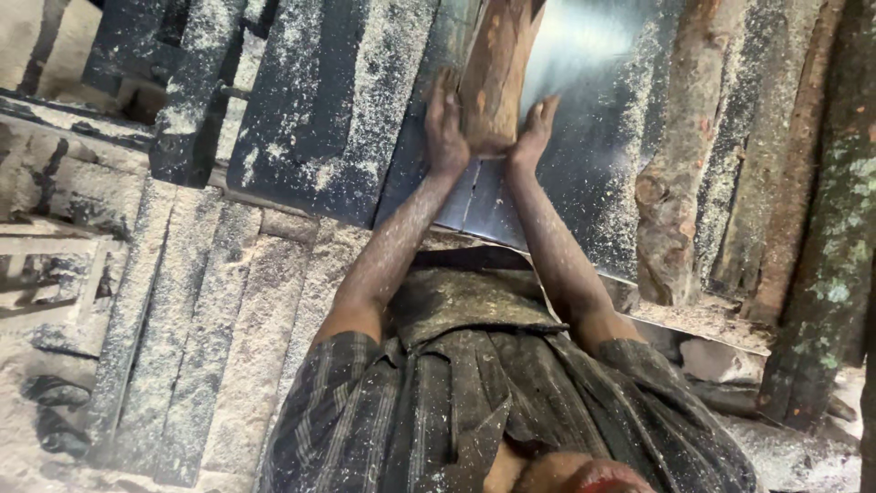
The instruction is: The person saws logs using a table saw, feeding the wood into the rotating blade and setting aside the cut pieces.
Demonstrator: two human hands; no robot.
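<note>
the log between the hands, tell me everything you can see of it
The log is a rough, round length of brownish wood with orange patches where bark is gone. It lies on a shiny metal table dusted with sawdust, running away from the person and out of the top of the picture. Its near end is clasped between the left hand and right hand, palms pressed to its sides.

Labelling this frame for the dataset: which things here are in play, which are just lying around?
In hand:
- log, its end pressed between left hand and right hand
- shiny metal table under the log

Lying about:
- bark-covered logs leaning at the right
- mossy trunk at the far right
- sawdust-covered planks at the left
</note>
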